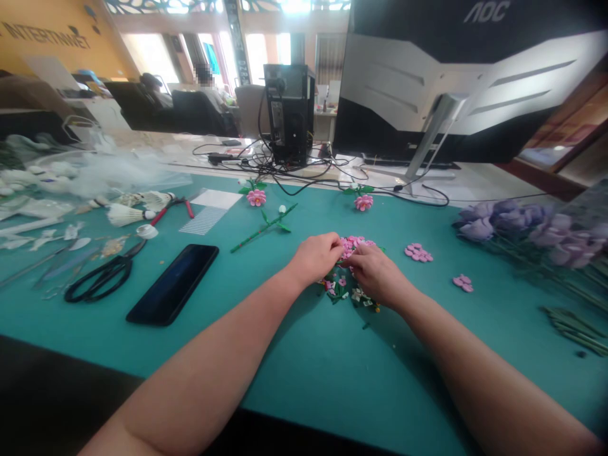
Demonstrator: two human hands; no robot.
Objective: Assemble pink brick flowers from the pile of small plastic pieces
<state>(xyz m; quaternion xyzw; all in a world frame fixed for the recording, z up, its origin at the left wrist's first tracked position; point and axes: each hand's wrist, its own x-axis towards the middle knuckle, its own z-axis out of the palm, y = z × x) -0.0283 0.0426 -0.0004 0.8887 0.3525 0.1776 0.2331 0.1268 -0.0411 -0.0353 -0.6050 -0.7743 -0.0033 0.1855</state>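
Both hands meet over a heap of small plastic building pieces at the middle of the green mat (304, 354). My left hand (319, 256) is closed, fingertips curled at the left side of the pink pieces (352, 243). Opposite it, my right hand (377, 272) has its fingers bent together over the same heap. Whatever is pinched in either hand is hidden. Green, white and pink bits (336, 288) lie just below the hands. Farther back stand out two pink brick flowers, one on the left (256, 197) and one on the right (363, 202). A green brick stem (263, 228) lies left of the hands.
Pink petal clusters (418, 253) lie to the right, beside purple flowers (494, 221). On the left are a black phone (173, 285), scissors (107, 275), red-handled pliers (164, 210) and shuttlecocks (126, 215). A monitor (456, 82), computer tower (289, 114) and cables occupy the back.
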